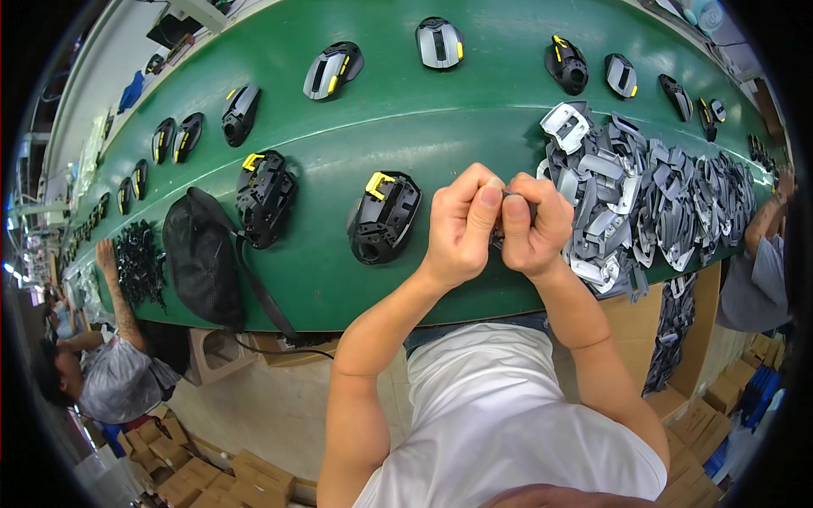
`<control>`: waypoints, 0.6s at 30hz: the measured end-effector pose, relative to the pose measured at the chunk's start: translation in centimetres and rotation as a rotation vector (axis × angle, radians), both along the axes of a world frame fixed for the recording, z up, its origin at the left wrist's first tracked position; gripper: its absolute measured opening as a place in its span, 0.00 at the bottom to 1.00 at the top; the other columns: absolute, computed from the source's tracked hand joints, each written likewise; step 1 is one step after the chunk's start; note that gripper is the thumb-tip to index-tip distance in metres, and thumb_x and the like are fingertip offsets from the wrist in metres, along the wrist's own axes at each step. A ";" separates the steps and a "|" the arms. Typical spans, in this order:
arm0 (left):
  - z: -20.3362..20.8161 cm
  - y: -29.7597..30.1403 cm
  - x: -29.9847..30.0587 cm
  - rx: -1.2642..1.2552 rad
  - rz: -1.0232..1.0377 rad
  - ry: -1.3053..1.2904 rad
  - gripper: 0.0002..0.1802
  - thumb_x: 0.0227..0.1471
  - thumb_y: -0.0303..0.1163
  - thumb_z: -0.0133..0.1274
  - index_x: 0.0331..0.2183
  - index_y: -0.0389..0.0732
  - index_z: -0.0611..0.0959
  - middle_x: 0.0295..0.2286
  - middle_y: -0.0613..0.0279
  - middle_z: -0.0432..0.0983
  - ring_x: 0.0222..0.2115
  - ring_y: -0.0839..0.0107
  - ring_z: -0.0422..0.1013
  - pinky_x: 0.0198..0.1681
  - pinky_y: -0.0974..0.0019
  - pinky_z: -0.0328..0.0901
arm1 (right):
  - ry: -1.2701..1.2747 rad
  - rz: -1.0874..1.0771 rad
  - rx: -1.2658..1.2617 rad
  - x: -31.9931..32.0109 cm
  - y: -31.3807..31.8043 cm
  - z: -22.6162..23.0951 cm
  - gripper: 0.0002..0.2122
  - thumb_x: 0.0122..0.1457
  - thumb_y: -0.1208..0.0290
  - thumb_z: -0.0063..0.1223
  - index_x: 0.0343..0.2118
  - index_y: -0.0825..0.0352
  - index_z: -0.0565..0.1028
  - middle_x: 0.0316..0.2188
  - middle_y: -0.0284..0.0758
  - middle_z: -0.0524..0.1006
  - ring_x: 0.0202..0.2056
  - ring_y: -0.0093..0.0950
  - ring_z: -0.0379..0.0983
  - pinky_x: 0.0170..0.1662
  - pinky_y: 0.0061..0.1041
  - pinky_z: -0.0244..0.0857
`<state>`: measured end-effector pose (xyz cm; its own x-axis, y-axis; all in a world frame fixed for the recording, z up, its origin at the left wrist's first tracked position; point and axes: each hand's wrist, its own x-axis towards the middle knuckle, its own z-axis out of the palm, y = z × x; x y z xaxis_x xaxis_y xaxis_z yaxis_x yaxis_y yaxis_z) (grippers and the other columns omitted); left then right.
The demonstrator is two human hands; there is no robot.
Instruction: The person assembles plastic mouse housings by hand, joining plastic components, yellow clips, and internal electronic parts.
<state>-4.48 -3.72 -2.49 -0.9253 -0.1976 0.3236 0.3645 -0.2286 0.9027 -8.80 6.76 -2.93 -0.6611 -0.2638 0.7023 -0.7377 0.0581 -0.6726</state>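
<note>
My left hand (460, 227) and my right hand (536, 227) are closed close together above the green table, thumbs on top. Between their fingertips is a small dark grey plastic part (508, 194), mostly hidden by the fingers. Just left of my hands lies a black computer mouse body (385, 222) with its inside showing and a yellow piece at its far end. Another such mouse body (267, 203) lies farther left. At my right is a big heap of grey and silver plastic shell pieces (605, 199), with a silver shell (566, 127) on its far corner.
Mice with silver tops, such as one mouse (439, 44), stand in a row along the far strip of the green table (500, 76). A black mesh bag (201, 258) and small black parts (140, 262) lie left. Co-workers sit both sides; cardboard boxes (262, 478) are on the floor.
</note>
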 end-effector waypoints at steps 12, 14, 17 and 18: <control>-0.3 0.4 0.0 -0.053 0.094 -0.061 0.16 0.59 0.36 0.39 0.23 0.38 0.67 0.19 0.69 0.61 0.20 0.84 0.54 0.22 0.78 0.51 | -0.104 0.171 -0.128 0.1 -0.3 -0.8 0.05 0.55 0.76 0.45 0.25 0.69 0.65 0.12 0.33 0.65 0.11 0.21 0.58 0.15 0.20 0.53; -0.1 0.7 0.1 0.028 0.110 -0.061 0.15 0.59 0.36 0.39 0.24 0.37 0.68 0.18 0.69 0.61 0.18 0.84 0.54 0.20 0.78 0.52 | -0.231 0.205 -0.191 -0.1 -0.3 -1.2 0.06 0.58 0.75 0.43 0.25 0.69 0.64 0.12 0.31 0.64 0.11 0.19 0.58 0.15 0.18 0.52; -0.4 0.8 -0.1 -0.023 0.146 -0.016 0.16 0.59 0.36 0.38 0.24 0.37 0.68 0.17 0.70 0.61 0.16 0.84 0.55 0.19 0.78 0.52 | -0.401 0.289 -0.261 0.4 0.0 -1.4 0.08 0.61 0.72 0.39 0.26 0.69 0.64 0.12 0.29 0.64 0.12 0.15 0.57 0.15 0.15 0.51; -0.5 0.8 -0.1 -0.051 0.164 0.007 0.16 0.59 0.36 0.38 0.24 0.36 0.68 0.16 0.70 0.61 0.16 0.85 0.55 0.18 0.78 0.52 | -0.422 0.264 -0.262 0.4 -0.4 -1.1 0.09 0.61 0.71 0.38 0.26 0.69 0.64 0.12 0.29 0.65 0.12 0.14 0.56 0.15 0.15 0.50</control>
